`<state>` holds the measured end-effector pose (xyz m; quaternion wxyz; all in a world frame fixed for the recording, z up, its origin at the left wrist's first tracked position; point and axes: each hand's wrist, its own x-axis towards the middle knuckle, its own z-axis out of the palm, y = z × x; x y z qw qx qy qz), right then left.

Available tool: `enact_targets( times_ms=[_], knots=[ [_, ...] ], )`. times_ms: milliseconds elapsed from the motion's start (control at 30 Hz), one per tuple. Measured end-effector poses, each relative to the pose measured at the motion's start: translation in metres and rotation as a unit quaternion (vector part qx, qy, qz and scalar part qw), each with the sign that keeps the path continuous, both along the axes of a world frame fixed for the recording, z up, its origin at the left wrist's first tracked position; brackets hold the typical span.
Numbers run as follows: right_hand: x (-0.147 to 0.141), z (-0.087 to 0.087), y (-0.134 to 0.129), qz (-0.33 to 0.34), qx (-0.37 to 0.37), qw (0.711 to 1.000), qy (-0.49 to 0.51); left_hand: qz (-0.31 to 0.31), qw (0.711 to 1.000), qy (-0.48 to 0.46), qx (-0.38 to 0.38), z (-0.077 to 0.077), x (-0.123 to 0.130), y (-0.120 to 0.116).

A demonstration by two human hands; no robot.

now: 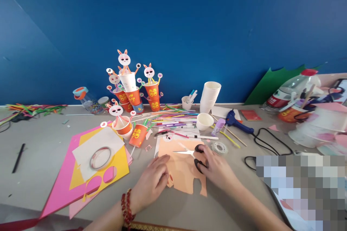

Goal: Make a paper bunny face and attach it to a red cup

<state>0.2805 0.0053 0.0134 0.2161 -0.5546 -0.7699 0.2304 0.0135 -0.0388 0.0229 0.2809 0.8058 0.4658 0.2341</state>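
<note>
A pair of black-handled scissors (189, 152) is in my right hand (217, 166), fingers at the handle loops. The blades point left and lie slightly parted over a sheet of light orange paper (184, 173), which has a rounded notch cut from its lower edge. My left hand (151, 180), with a red bead bracelet (127, 207) at the wrist, is curled over the paper's left edge and holds it against the table. Small orange ear-shaped pieces (170, 181) show by its fingertips. A rabbit face cutout (168, 137) lies just beyond the paper.
Rabbit-decorated cups (132, 97) stand at the back left. Pink and yellow sheets (65, 168) carry a tape roll (101, 158). Rightward are a glue stick (218, 127), clear tape (219, 147), stacked white cups (210, 97) and a blue glue gun (238, 122) with its cable.
</note>
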Motion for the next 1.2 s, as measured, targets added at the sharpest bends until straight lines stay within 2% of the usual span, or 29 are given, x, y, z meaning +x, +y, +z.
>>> enact_targets(
  times_ms=[167, 233, 333, 400, 500, 600, 700, 833, 967, 1067, 1200],
  knots=[
    [0.004, -0.006, 0.014, -0.002, 0.016, 0.999, 0.039, -0.014, 1.0, -0.005, -0.008, 0.0, 0.007, 0.001],
    [0.005, -0.006, 0.014, -0.027, 0.014, 0.997, 0.071, -0.007, 0.999, -0.029, -0.02, 0.002, 0.007, 0.002],
    [0.001, 0.004, 0.008, -0.046, -0.047, 0.984, 0.167, 0.024, 0.992, -0.107, -0.058, 0.01, 0.007, 0.008],
    [-0.008, 0.015, 0.001, -0.014, -0.131, 0.949, 0.285, 0.043, 0.981, -0.168, -0.085, 0.017, 0.008, 0.015],
    [-0.026, 0.031, -0.006, 0.006, -0.241, 0.873, 0.424, 0.053, 0.967, -0.229, -0.092, 0.026, 0.014, 0.026],
    [-0.04, 0.035, -0.009, 0.006, -0.273, 0.813, 0.515, 0.047, 0.961, -0.26, -0.084, 0.034, 0.024, 0.032],
    [-0.046, 0.026, -0.01, 0.013, -0.289, 0.782, 0.553, 0.035, 0.953, -0.289, -0.08, 0.037, 0.034, 0.035],
    [-0.045, 0.011, -0.011, -0.006, -0.289, 0.772, 0.567, 0.034, 0.941, -0.324, -0.09, 0.037, 0.045, 0.039],
    [-0.04, 0.007, -0.011, -0.028, -0.283, 0.766, 0.576, 0.045, 0.928, -0.356, -0.106, 0.032, 0.051, 0.042],
    [-0.038, 0.007, -0.011, -0.008, -0.278, 0.786, 0.552, 0.076, 0.925, -0.36, -0.098, 0.03, 0.053, 0.043],
    [-0.042, 0.006, -0.016, 0.066, -0.283, 0.813, 0.505, 0.117, 0.918, -0.368, -0.086, 0.028, 0.052, 0.045]
  ],
)
